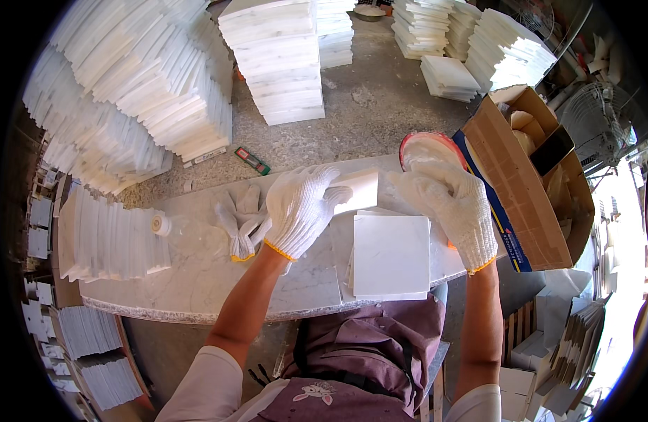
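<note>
My left hand point(299, 209), in a white knit glove, grips one end of a white marble tile point(358, 190) held up over the stone table point(197, 281). My right hand point(450, 204), gloved the same way, is curled at the tile's other end, just in front of a red-rimmed round bowl point(428, 146); what it holds is hidden by the glove. Directly below both hands lies a small stack of square white tiles point(391, 254) on the table.
A spare pair of gloves point(240, 221) and a small bottle point(161, 225) lie on the table, with upright tiles point(109, 243) at its left. An open cardboard box point(528, 179) stands at right. Tall tile stacks point(278, 63) cover the floor behind.
</note>
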The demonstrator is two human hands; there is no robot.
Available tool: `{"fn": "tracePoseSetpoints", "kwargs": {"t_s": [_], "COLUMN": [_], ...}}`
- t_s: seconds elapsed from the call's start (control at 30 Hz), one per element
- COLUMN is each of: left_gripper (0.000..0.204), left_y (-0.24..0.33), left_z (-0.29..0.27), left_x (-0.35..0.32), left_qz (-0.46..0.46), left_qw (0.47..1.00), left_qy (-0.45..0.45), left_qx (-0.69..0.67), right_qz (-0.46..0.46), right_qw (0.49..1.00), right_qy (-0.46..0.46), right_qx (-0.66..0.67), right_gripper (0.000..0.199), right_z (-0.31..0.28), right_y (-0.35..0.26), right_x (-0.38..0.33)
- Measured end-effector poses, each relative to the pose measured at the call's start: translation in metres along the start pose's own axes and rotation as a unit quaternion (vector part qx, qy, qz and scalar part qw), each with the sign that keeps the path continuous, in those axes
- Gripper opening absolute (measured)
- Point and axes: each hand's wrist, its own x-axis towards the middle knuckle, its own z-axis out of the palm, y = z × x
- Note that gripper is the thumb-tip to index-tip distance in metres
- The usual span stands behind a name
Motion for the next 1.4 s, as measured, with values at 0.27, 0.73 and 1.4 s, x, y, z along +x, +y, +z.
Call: {"fn": "tracePoseSetpoints", "kwargs": {"t_s": [0.27, 0.73, 1.4], "left_gripper": [0.036, 0.032, 0.032], "left_y": [0.003, 0.002, 0.010], "left_z": [-0.006, -0.002, -0.021], "left_x": [0.001, 0.000, 0.014], "left_qz": [-0.036, -0.020, 0.009], "left_qw": [0.997, 1.000, 0.991], "left_qy": [-0.064, -0.024, -0.100], "left_qx": [0.001, 0.002, 0.092], "right_qz": [-0.010, -0.002, 0.115], "right_qw": [1.000, 1.000, 0.938], "right_qy": [0.001, -0.002, 0.276], "right_qx": [-0.008, 0.005, 0.173], "right_gripper": [0.029, 0.029, 0.027], "right_z": [-0.001, -0.001, -0.104], "right_y": [-0.004, -0.001, 0.198], "right_x": [0.000, 0.001, -0.117]}}
